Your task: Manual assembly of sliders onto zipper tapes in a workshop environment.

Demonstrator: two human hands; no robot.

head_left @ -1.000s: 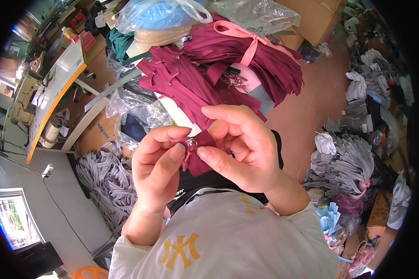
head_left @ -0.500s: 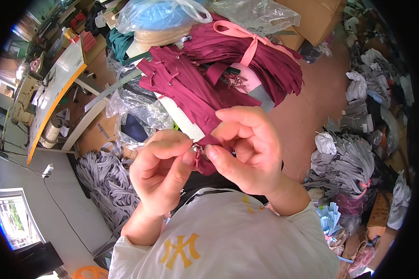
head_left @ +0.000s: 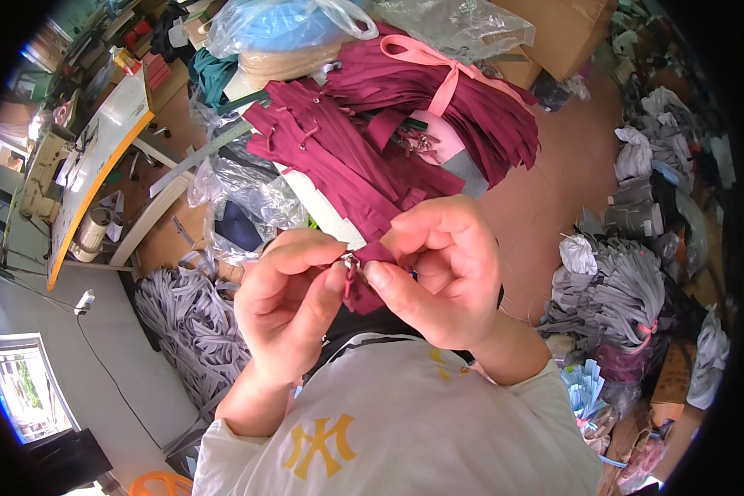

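Note:
Close in front of my chest, a maroon zipper [head_left: 364, 299] is held between both hands. My left hand [head_left: 283, 302] pinches it with thumb and forefinger by its small metal slider [head_left: 350, 262], from which a maroon cord pull hangs. My right hand [head_left: 450, 281] grips the tape just beside the slider, thumb against the curled fingers. Right behind my fingers lies a loose pile of maroon zippers [head_left: 326, 161] on a white surface [head_left: 322, 211]. Farther back is a bundle of maroon zippers [head_left: 479, 116] tied with a pink strip [head_left: 444, 93].
Clear plastic bags [head_left: 260, 198] hang left of the pile. A worktable with a yellow edge [head_left: 99, 178] stands farther left. Heaps of grey strips [head_left: 186, 322] lie at lower left, and more grey bundles [head_left: 620, 281] lie right. A cardboard box [head_left: 566, 33] stands at the back.
My right forefinger has lowered slightly and curled closer to the tape. A little more of the maroon tape shows between my hands. Both hands keep their grip.

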